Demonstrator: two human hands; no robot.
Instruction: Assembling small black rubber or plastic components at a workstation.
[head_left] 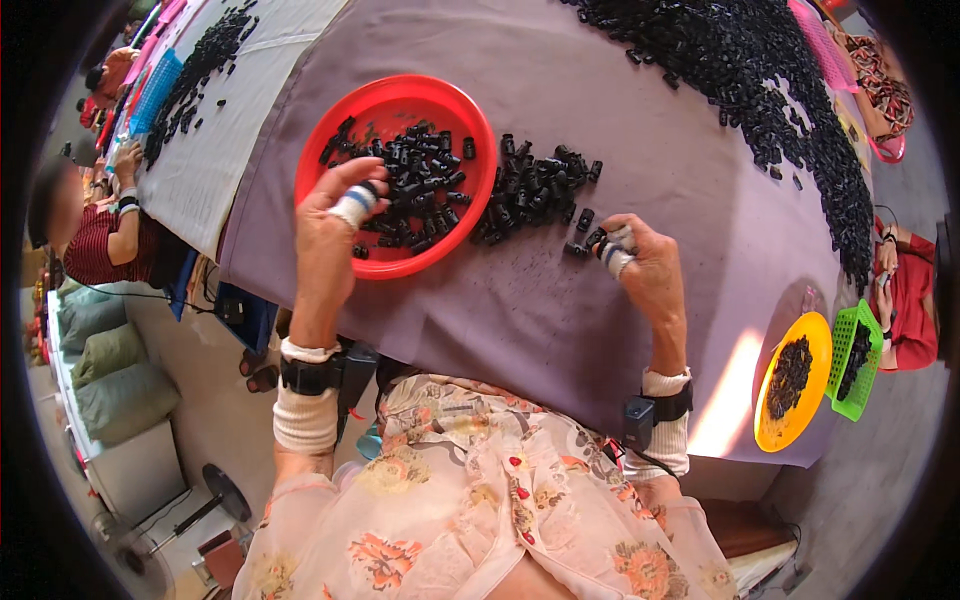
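My left hand is over the left side of a red basin that holds many small black plastic cord locks. A black piece shows between its thumb and fingertips, and a striped cloth wrap covers the thumb. To the right of the basin, a loose heap of the same cord locks lies on the tablecloth. My right hand, its fingers also wrapped in white, pinches a black cord lock at the heap's right edge. A single cord lock lies just beside those fingertips.
A large spread of black pieces covers the far right of the table. An orange plate and a green basket with dark pieces stand at the right edge. Other people sit at left and right.
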